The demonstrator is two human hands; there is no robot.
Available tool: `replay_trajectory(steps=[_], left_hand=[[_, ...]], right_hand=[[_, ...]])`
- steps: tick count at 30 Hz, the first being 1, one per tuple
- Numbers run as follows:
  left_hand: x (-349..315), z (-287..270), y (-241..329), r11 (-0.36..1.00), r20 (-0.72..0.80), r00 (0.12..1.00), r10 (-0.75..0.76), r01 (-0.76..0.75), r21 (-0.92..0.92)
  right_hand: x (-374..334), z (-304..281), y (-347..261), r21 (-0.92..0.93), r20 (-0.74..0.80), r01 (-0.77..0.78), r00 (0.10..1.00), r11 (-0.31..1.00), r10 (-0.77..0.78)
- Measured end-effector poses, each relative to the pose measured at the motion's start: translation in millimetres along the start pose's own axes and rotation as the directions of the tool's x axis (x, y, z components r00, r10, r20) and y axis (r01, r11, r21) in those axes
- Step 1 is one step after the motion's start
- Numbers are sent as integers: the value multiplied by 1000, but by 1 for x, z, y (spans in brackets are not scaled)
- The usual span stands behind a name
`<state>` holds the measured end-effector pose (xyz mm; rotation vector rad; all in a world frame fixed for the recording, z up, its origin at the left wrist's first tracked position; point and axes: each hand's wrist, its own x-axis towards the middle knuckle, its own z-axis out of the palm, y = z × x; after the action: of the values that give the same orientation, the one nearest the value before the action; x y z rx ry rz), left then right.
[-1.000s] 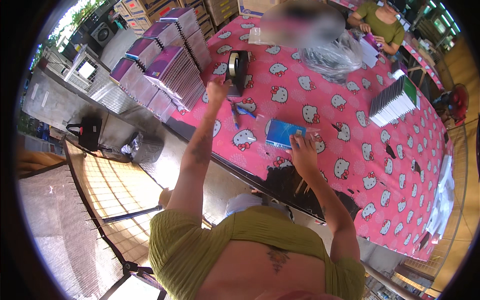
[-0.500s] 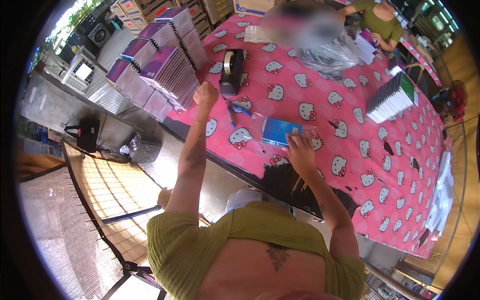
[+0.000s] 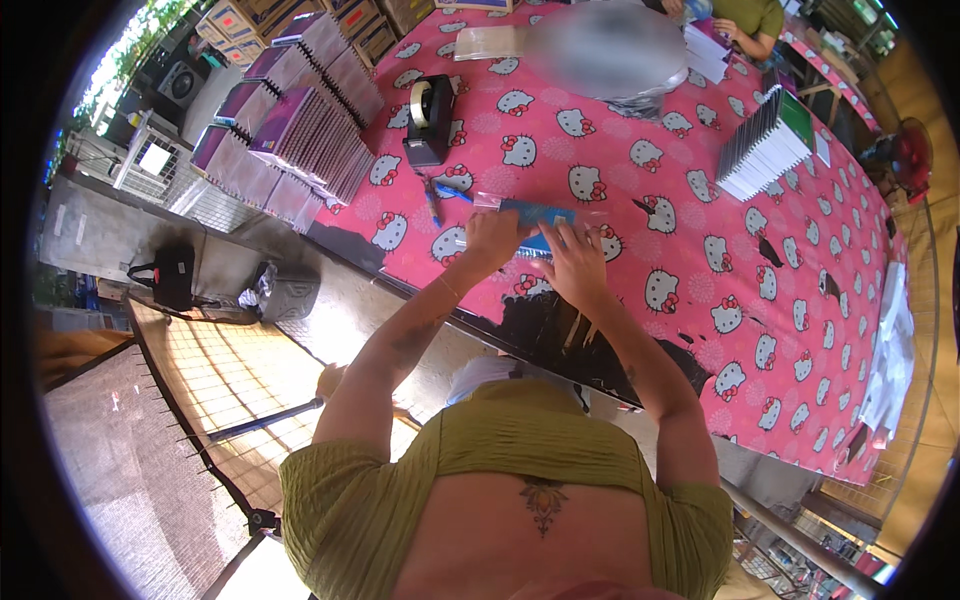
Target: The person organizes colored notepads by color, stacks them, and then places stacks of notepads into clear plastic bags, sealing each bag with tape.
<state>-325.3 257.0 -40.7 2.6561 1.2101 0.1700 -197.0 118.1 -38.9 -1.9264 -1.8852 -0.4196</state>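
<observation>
A blue spiral notebook (image 3: 541,213) in a clear plastic sleeve lies flat near the table's front edge. My left hand (image 3: 494,240) is over its left end, fingers curled and pressed together; whatever they pinch is hidden. On the notebook's near right part rests my right hand (image 3: 574,262), fingers stretched out flat over the cover and wire binding. A black tape dispenser (image 3: 428,125) with a roll of tape stands beyond my left hand. Between the dispenser and the notebook lie a blue pen (image 3: 453,192) and another slim pen-like item (image 3: 432,203).
Tall stacks of purple spiral notebooks (image 3: 312,140) fill the table's left end. A row of green-covered notebooks (image 3: 765,150) stands at the right. Across the pink patterned table (image 3: 620,240), a person in a green top (image 3: 750,28) handles purple-and-white items near a clear plastic heap.
My left hand has come from beside the tape dispenser down to the notebook's left end. My right hand stays on the notebook. The view has shifted slightly.
</observation>
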Motion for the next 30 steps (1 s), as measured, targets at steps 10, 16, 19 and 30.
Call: replay_trajectory(steps=[10,16,19,30], left_hand=[[-48,22,10,757,-404,671,622,-646,93],[-38,0,-5,724,-341,940,14,-245,-645],[-12,30,-25,761,-435,900,40,-309,-570],[115,-40,-270,662,-324,940,-101,-179,-728]], right_hand=[[62,38,87,576,677,-579,733,577,59],[64,-28,115,489,872,-872,489,15,2],[53,-30,103,619,752,-764,644,182,140],[77,-107,10,370,-61,63,997,927,-43]])
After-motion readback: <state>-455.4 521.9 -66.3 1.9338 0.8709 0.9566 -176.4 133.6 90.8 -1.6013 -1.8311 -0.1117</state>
